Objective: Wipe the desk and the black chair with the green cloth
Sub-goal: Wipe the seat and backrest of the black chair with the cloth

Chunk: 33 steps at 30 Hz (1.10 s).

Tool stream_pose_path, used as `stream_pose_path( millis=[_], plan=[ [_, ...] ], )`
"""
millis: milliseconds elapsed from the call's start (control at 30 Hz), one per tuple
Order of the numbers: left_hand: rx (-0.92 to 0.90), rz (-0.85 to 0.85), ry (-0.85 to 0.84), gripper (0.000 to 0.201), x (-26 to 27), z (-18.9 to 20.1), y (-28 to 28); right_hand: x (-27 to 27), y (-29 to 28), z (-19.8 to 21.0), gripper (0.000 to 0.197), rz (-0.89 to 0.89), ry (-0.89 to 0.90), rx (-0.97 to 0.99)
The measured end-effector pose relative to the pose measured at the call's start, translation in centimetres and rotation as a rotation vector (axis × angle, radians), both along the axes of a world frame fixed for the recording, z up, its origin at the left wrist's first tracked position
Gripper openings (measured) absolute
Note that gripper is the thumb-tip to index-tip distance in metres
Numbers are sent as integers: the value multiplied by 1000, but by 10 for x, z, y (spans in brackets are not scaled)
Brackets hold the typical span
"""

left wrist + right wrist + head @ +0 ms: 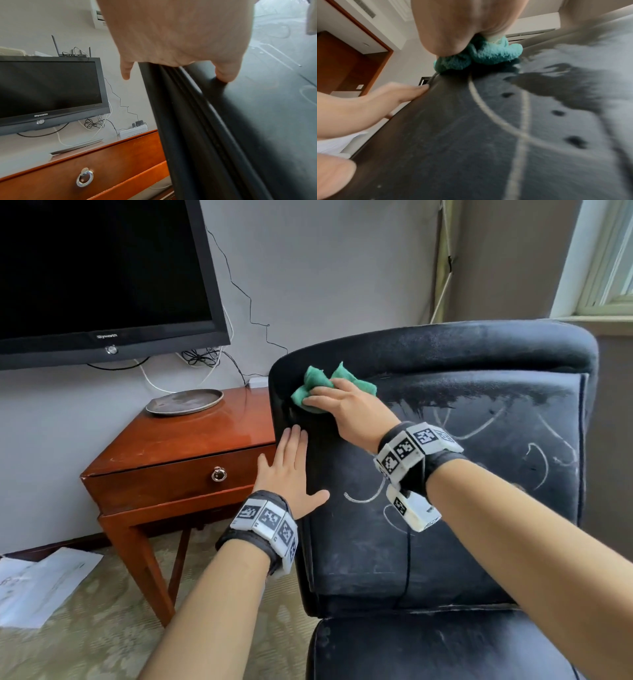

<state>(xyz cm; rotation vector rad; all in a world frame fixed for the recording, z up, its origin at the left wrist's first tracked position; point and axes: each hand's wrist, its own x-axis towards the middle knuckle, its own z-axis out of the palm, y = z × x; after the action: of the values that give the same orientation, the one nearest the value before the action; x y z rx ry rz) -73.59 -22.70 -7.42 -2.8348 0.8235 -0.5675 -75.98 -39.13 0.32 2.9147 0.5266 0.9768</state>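
Observation:
The black chair (479,508) fills the right half of the head view, its backrest covered with white chalk-like lines and dust. My right hand (346,409) grips the bunched green cloth (310,381) and presses it on the backrest's upper left corner. The right wrist view shows the cloth (479,56) squeezed under my right hand (453,27) against the chair (471,135). My left hand (291,470) lies flat with straight fingers on the chair's left edge. The left wrist view shows that hand (180,33) over the chair's edge (188,135). The wooden desk (191,440) stands left of the chair.
A metal plate (185,402) sits on the desk, and a power strip (257,381) with cables lies at its back edge. A black TV (102,268) hangs on the wall above. Papers (41,583) lie on the carpet at left. A window (609,268) is at the upper right.

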Motion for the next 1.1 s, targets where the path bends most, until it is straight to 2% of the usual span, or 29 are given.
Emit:
stream_pose_path(
  millis=[100, 233, 367, 600, 767, 867, 1100],
  plan=[
    [-17, -8, 49, 106, -1, 1, -3, -14, -37, 1, 56, -51, -41, 103],
    [-30, -24, 88, 106, -1, 2, -1, -42, -94, 5, 53, -220, -114, 190],
    [-49, -27, 120, 106, -2, 3, -5, -58, -115, 7, 52, -328, -141, 237],
    [-75, -21, 134, 109, 2, -3, -5, -34, -89, -3, 46, -325, -142, 265],
    [-60, -17, 111, 112, 2, -5, -7, -5, -41, -6, 50, -122, -75, 143],
    [-50, -4, 99, 112, 3, -6, -6, 12, -21, -11, 54, -66, -70, 42],
    [-48, -7, 84, 111, 4, -7, -9, 39, 13, 18, 57, -45, -64, -10]
  ],
)
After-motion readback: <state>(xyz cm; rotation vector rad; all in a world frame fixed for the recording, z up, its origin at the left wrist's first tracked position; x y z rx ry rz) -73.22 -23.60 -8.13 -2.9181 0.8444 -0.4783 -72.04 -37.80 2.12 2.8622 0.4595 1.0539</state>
